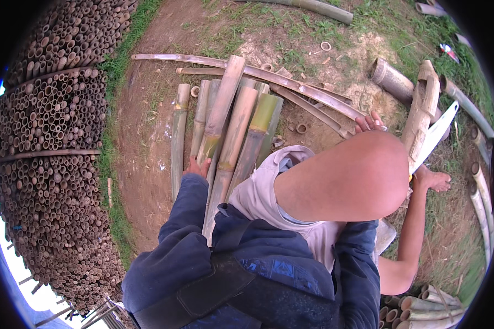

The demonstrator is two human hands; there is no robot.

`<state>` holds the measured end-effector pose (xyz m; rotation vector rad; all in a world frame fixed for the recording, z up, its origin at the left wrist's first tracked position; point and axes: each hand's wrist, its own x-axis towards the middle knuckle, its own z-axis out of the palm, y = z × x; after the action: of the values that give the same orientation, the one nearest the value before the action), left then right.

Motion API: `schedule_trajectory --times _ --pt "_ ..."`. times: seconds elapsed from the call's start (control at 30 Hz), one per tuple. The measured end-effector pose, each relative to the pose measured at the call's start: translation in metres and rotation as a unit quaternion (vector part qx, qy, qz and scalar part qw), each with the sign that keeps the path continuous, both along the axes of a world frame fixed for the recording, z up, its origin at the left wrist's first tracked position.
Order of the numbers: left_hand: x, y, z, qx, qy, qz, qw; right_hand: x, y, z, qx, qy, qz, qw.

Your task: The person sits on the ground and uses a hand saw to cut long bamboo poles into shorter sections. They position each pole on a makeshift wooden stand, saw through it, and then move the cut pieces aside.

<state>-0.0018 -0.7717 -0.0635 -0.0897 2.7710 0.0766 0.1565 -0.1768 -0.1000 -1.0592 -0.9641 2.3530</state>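
My left hand [198,166] is closed around the lower part of a bamboo piece [223,104], its fingers wrapped over the side. That piece lies on top of several other cut bamboo lengths [240,129], some brown and one with a green end [265,112]. Behind my raised knee, my right hand is hidden, and only its dark blue sleeve [359,249] shows. A long pale blade [436,136] sticks out past the knee, with a yellow bit at its lower end; its handle is out of sight. Beside the blade stands a notched bamboo block [422,107].
Long split bamboo strips [269,73] lie across the dirt ahead. A thick bamboo tube [392,79] rests at the right, near more poles [480,203]. My bare foot [436,180] is beside the blade. Tall stacks of bamboo [49,203] line the left; more bamboo [431,312] lies lower right.
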Motion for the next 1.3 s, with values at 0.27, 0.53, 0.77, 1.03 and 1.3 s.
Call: schedule_trajectory --times 0.27,0.53,0.77,1.03,1.3 --pt "0.046 -0.035 -0.014 -0.040 -0.055 -0.031 0.997 0.001 -0.019 -0.031 -0.009 -0.005 -0.056 0.998" --pt "0.075 -0.048 -0.010 0.039 0.039 -0.030 0.998 0.040 -0.030 0.035 0.046 0.038 -0.058 0.997" --pt "-0.008 0.087 0.010 0.149 0.276 -0.251 0.916 0.104 0.019 0.065 0.342 -0.119 -0.192 0.912" --pt "-0.042 0.504 0.030 0.448 0.182 -0.554 0.677 0.127 0.049 0.049 0.623 -0.397 -0.197 0.645" --pt "0.037 0.873 0.054 0.339 0.132 -0.753 0.548 0.123 0.047 0.062 0.600 -0.457 -0.121 0.645"
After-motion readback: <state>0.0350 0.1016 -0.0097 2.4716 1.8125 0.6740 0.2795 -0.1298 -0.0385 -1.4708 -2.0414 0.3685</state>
